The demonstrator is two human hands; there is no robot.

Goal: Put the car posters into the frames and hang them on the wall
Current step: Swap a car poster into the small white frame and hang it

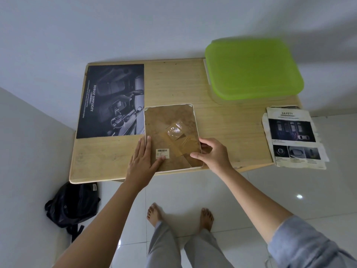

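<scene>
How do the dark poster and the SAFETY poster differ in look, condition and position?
The dark poster is almost all dark, one large car-interior picture with "ROBUST SIMPLICITY" printed sideways; the SAFETY poster is a pale sheet with several small photos. The dark poster lies flat with clean edges; the SAFETY poster has worn, uneven edges. The dark poster sits wholly on the table; the SAFETY poster overhangs its right edge. Neither is framed.

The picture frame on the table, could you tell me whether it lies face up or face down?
Face down: the frame shows its brown backing board, with tape patches and a barcode sticker, lying flat on the table.
</scene>
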